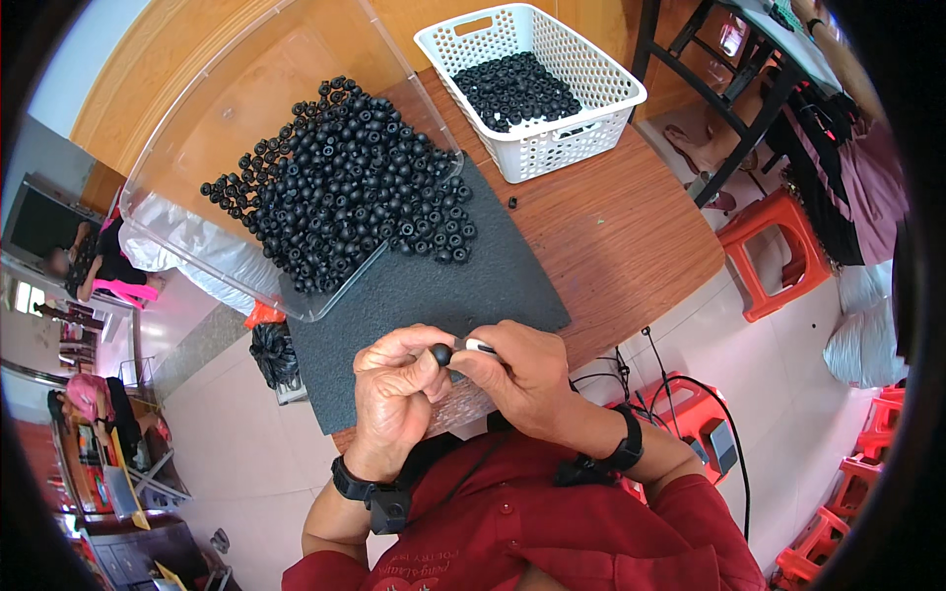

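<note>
My left hand (394, 384) pinches a small round black knob (440, 354) between thumb and fingertips, above the near edge of the dark grey mat (463, 286). My right hand (527, 374) is closed on a small tool (480, 346) with a white and black handle. Its thin tip meets or nearly meets the knob; the exact contact is too small to tell. Beyond my hands, a heap of similar black knobs (335, 187), many with a hollow showing, spills from a clear plastic tub (148, 187) onto the mat.
A white perforated basket (572, 143) with small black pieces (517, 89) stands at the table's far right. One loose black piece (512, 203) lies on the wooden table (641, 246). Red stools (778, 246) stand to the right, with cables (729, 414) nearby. Other people sit at both sides.
</note>
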### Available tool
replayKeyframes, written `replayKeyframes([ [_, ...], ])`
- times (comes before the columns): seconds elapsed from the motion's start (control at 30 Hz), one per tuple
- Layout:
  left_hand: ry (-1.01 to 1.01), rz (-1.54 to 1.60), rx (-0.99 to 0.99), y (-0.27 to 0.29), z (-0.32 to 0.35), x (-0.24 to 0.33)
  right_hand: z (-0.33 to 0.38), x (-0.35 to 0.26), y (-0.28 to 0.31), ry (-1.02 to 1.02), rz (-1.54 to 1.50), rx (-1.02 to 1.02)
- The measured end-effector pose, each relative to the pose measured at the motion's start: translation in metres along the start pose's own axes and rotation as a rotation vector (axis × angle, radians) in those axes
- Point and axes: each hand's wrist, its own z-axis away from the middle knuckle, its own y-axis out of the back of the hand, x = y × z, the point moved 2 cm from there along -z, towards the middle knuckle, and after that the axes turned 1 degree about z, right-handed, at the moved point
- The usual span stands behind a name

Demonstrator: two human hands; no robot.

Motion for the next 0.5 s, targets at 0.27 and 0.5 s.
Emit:
replayKeyframes([
  [0.27,-0.091,-0.105,-0.034,0.0043,-0.0025,0.0,-0.0086,-0.0075,0.004,-0.379,-0.234,-0.161],
  [0.5,-0.03,-0.016,-0.03,-0.004,-0.005,0.0011,-0.0057,-0.0079,0.0086,-0.407,-0.283,-0.158],
])
